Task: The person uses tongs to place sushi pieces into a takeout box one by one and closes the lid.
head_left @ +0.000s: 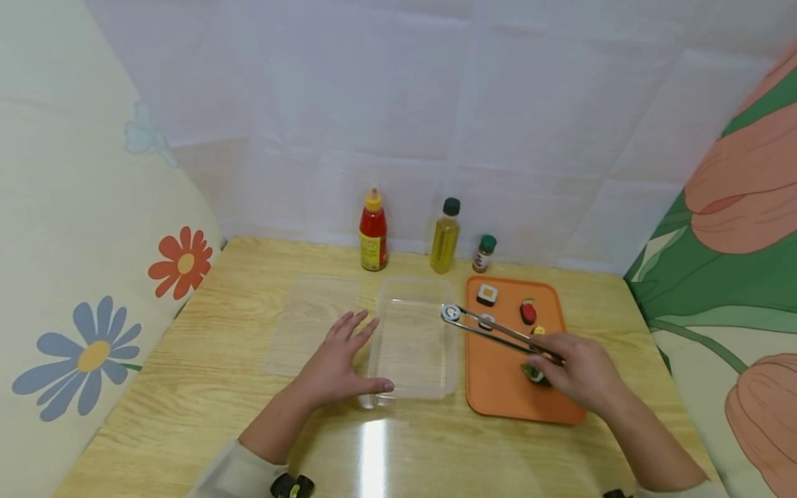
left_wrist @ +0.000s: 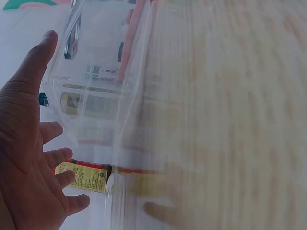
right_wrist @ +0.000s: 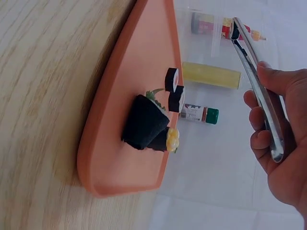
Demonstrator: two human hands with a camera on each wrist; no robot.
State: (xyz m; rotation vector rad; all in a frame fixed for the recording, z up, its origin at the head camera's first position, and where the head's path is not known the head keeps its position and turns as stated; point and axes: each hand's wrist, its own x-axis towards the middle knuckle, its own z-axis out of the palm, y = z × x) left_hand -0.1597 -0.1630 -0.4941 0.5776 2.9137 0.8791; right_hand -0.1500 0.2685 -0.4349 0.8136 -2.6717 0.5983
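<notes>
My right hand (head_left: pixel 585 372) holds metal tongs (right_wrist: pixel 259 91), whose tips pinch a small round sushi roll (head_left: pixel 451 313) above the right rim of a clear plastic container (head_left: pixel 414 349). Left of that container is my left hand (head_left: pixel 339 363), fingers spread, thumb near its front left corner; whether it touches the wall I cannot tell. Under the tongs lies an orange tray (head_left: pixel 498 394). On it sit a square-topped roll (head_left: pixel 488 295), a small round roll (head_left: pixel 486 321), a red-topped piece (head_left: pixel 528 311), a yellow-topped piece (right_wrist: pixel 172 139) and a black seaweed-wrapped cone (right_wrist: pixel 144 122) with green leaves.
A clear flat lid (head_left: pixel 299 332) lies left of the container. Along the back wall stand a red sauce bottle (head_left: pixel 373 238), an oil bottle (head_left: pixel 445 242) and a small green-capped jar (head_left: pixel 483 254). Patterned cloths flank the wooden table (head_left: pixel 205 387).
</notes>
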